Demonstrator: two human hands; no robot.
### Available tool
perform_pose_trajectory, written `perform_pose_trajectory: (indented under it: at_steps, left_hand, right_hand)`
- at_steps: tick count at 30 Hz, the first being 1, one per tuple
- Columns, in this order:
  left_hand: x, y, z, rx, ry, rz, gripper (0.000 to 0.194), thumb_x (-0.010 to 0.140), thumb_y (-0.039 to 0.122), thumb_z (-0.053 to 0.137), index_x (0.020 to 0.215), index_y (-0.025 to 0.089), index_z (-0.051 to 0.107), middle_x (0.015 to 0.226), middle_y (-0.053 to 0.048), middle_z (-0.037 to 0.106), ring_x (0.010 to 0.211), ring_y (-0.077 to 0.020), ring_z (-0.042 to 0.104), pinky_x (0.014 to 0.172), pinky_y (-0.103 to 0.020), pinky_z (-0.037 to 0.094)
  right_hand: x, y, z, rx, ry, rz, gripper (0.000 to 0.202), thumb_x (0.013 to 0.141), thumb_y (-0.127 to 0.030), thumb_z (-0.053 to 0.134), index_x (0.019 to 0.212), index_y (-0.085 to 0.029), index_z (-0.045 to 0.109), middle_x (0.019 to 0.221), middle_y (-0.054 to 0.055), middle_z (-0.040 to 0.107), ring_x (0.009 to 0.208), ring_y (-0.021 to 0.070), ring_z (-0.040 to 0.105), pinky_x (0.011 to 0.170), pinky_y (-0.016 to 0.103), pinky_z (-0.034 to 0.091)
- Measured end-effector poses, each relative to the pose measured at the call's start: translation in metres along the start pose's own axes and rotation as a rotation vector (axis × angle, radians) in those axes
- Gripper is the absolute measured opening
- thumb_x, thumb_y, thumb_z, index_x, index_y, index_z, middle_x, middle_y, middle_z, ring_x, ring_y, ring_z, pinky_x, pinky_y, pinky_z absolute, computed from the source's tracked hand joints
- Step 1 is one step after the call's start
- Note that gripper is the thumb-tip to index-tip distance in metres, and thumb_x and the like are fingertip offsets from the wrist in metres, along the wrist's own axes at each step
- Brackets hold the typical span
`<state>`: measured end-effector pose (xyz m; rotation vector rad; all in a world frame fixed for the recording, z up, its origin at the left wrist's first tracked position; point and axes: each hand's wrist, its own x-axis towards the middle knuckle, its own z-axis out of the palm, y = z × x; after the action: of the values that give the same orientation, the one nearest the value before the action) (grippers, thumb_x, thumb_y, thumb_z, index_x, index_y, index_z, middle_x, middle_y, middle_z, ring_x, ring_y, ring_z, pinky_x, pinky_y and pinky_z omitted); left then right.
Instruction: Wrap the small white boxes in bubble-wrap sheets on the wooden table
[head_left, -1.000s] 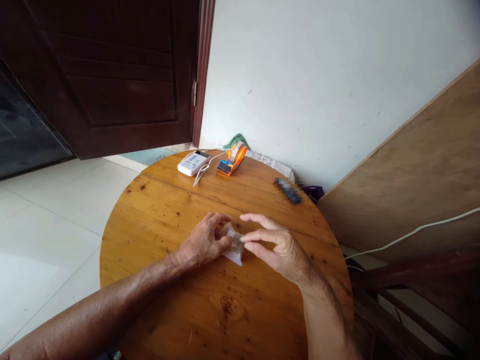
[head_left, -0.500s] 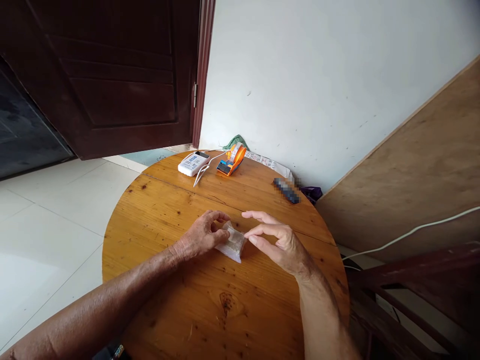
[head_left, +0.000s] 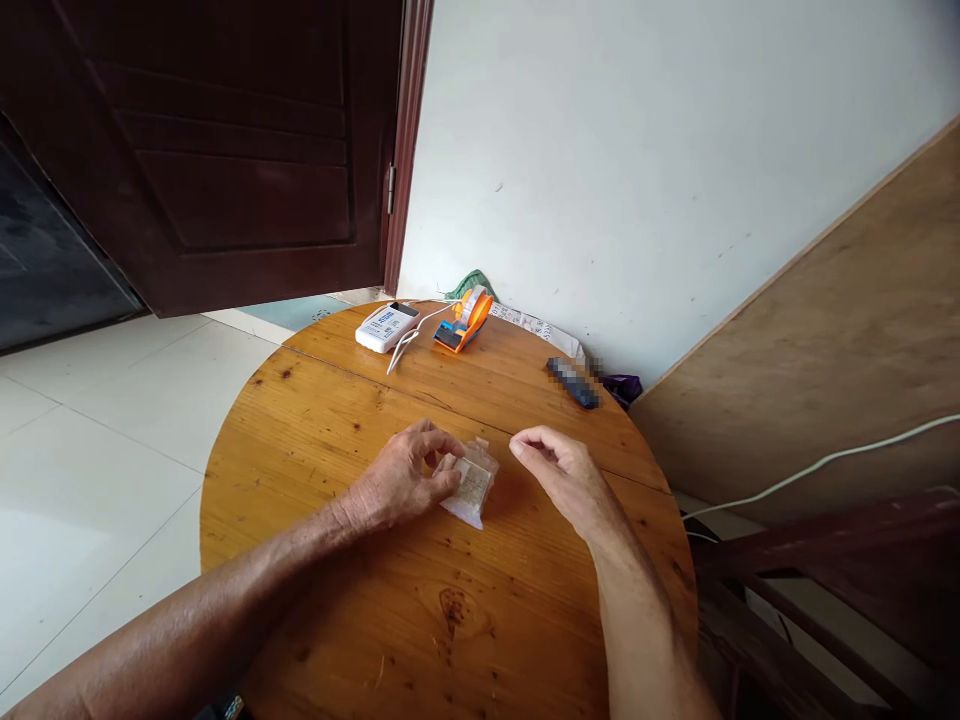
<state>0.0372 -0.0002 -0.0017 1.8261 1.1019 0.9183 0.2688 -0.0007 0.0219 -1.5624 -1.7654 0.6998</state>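
Observation:
A small clear plastic packet (head_left: 474,484) lies on the round wooden table (head_left: 322,430), with something pale and flat inside it. My left hand (head_left: 411,474) holds the packet's left side between thumb and fingers. Just right of the packet, apart from it, is my right hand (head_left: 559,470), its thumb and fingertips pressed together. Whether anything small is between those fingertips is too small to tell.
Toward the back of the table are a white device (head_left: 387,328) with a white cable, an orange and blue tape dispenser (head_left: 464,320), and a dark blurred object (head_left: 574,382). Behind stand a white wall (head_left: 600,170) and a dark red door (head_left: 247,150).
My right hand has moved slightly right, away from the packet, and its fingers have closed together. The packet's far edge now looks spread out, with a flap showing.

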Motion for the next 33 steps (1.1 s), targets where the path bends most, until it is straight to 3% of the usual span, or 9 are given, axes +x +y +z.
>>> perform_pose_trajectory:
  at_steps: [5,9,16,19,22,27,33]
  left_hand:
    - [-0.002,0.002,0.002,0.125,-0.002,0.032,0.022,0.075,0.017,0.062,0.096,0.019,0.069,0.083,-0.001,0.058,0.070,-0.0129,0.054,0.066,-0.026,0.045]
    - [-0.005,0.007,0.003,0.187,-0.013,0.078,0.019,0.079,0.021,0.062,0.096,0.020,0.069,0.089,-0.003,0.059,0.075,-0.0142,0.057,0.069,-0.027,0.046]
    - [-0.015,0.013,0.000,0.418,-0.057,0.353,0.037,0.075,0.033,0.069,0.109,0.019,0.063,0.114,-0.011,0.058,0.098,-0.0259,0.056,0.086,-0.041,0.049]
    - [-0.016,0.013,0.001,0.528,-0.097,0.413,0.042,0.074,0.029,0.069,0.113,0.017,0.060,0.116,-0.013,0.057,0.099,-0.0274,0.055,0.086,-0.042,0.049]
    - [-0.016,0.010,0.003,0.604,-0.082,0.379,0.039,0.078,0.020,0.065,0.116,0.018,0.057,0.114,-0.012,0.058,0.098,-0.0263,0.055,0.085,-0.041,0.050]
    - [-0.013,0.006,0.008,0.593,-0.051,0.325,0.034,0.084,0.025,0.066,0.116,0.019,0.057,0.110,-0.010,0.058,0.097,-0.0249,0.057,0.083,-0.039,0.052]
    - [-0.010,0.005,0.009,0.531,-0.043,0.317,0.040,0.080,0.020,0.069,0.118,0.020,0.058,0.111,-0.009,0.059,0.097,-0.0236,0.059,0.085,-0.037,0.052]
  right_hand:
    - [0.003,0.010,0.008,-0.009,0.001,0.097,0.036,0.082,-0.047,0.058,0.099,-0.018,0.069,0.083,0.006,0.072,0.078,0.0217,0.066,0.070,0.032,0.050]
    - [0.005,0.011,0.028,0.026,0.023,0.097,0.040,0.084,-0.045,0.056,0.113,-0.019,0.065,0.091,0.008,0.075,0.085,0.0235,0.068,0.079,0.037,0.051]
    - [0.012,0.004,0.057,0.327,0.164,0.026,0.039,0.077,-0.035,0.065,0.112,-0.018,0.060,0.083,0.003,0.070,0.070,0.0164,0.063,0.070,0.031,0.053]
    - [0.013,0.001,0.057,0.405,0.164,0.030,0.036,0.077,-0.033,0.067,0.109,-0.018,0.061,0.079,0.001,0.068,0.066,0.0143,0.061,0.067,0.029,0.052]
    - [0.012,-0.005,0.054,0.425,0.143,0.012,0.034,0.077,-0.032,0.068,0.108,-0.019,0.062,0.079,0.001,0.070,0.066,0.0145,0.063,0.068,0.029,0.053]
    - [0.006,-0.016,0.049,0.250,0.157,-0.137,0.021,0.080,-0.025,0.064,0.100,-0.020,0.067,0.080,0.002,0.073,0.072,0.0160,0.067,0.078,0.031,0.054]
    - [-0.005,-0.022,0.041,0.090,0.191,-0.297,0.015,0.085,-0.021,0.060,0.097,-0.022,0.069,0.082,0.001,0.073,0.077,0.0159,0.069,0.081,0.029,0.054]
